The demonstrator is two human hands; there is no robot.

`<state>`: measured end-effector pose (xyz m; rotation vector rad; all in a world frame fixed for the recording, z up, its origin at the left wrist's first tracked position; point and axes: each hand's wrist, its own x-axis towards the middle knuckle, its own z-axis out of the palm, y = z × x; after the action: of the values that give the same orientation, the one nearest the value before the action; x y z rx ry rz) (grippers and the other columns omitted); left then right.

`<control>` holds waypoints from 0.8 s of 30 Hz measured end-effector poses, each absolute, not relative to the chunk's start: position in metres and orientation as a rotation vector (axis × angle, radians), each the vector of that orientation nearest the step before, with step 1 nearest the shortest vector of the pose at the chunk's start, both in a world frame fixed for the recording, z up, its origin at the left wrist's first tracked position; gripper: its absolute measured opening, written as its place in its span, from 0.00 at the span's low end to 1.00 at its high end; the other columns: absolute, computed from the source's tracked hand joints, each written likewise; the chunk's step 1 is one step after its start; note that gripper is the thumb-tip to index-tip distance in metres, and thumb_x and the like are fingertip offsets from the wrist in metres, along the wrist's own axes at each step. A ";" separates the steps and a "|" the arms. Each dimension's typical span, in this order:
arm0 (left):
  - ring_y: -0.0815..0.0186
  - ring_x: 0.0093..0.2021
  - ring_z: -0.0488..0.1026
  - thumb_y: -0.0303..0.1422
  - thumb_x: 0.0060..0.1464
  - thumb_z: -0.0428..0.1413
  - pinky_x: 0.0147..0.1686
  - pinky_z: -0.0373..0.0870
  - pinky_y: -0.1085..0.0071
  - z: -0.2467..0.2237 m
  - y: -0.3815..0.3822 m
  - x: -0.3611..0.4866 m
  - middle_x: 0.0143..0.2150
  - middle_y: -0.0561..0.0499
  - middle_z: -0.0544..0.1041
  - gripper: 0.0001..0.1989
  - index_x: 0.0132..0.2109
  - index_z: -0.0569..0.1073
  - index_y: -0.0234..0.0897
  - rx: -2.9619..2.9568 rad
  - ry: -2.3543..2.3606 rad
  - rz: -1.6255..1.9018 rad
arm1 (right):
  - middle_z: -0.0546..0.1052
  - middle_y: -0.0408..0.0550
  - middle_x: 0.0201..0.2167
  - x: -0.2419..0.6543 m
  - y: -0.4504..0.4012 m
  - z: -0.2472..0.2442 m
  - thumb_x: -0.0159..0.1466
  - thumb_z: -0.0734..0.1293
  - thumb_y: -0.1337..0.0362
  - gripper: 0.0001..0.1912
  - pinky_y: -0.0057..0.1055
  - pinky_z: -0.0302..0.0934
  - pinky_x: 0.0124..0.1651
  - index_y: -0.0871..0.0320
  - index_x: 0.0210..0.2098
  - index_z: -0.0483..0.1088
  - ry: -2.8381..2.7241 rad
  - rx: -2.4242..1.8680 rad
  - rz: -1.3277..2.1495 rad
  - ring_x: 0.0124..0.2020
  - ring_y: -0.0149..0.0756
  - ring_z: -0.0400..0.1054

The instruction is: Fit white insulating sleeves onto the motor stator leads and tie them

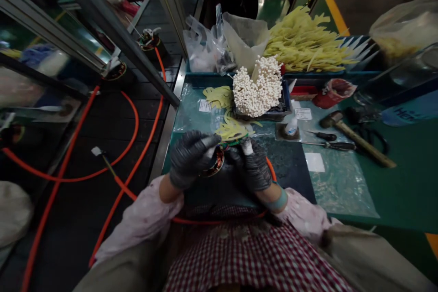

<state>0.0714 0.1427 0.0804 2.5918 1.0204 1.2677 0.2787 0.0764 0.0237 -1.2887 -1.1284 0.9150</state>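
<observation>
Both my hands wear dark gloves with white wraps on some fingers. A round motor stator with copper windings (216, 163) sits between them, partly hidden by my left hand. The fingers of my left hand (191, 159) are closed at the stator's upper rim, at one end of thin green wires (236, 141). My right hand (253, 164) is closed at the other end of these wires. An orange cable (271, 168) passes behind my right wrist. Pale yellow insulation strips (230, 128) lie just beyond my fingertips.
A tray (286, 112) bears a bunch of white-tipped pieces (256, 86). Behind it are plastic bags (205, 50) and piled yellow strips (304, 43). A hammer (356, 137), screwdriver (337, 145) and red pot (333, 93) stand right. Left, a conveyor carries stators with orange cables (77, 141).
</observation>
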 end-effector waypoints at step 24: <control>0.49 0.46 0.88 0.56 0.55 0.76 0.47 0.89 0.58 0.025 0.169 0.002 0.50 0.44 0.89 0.38 0.64 0.82 0.40 2.025 1.185 0.479 | 0.88 0.51 0.50 0.271 0.084 0.035 0.83 0.64 0.43 0.23 0.47 0.81 0.58 0.51 0.58 0.83 -1.759 -0.996 0.743 0.51 0.47 0.84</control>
<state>0.0024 0.1694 0.0252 2.0246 1.1855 0.4789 0.2714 0.0844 0.0352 -0.9961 -1.7590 0.7430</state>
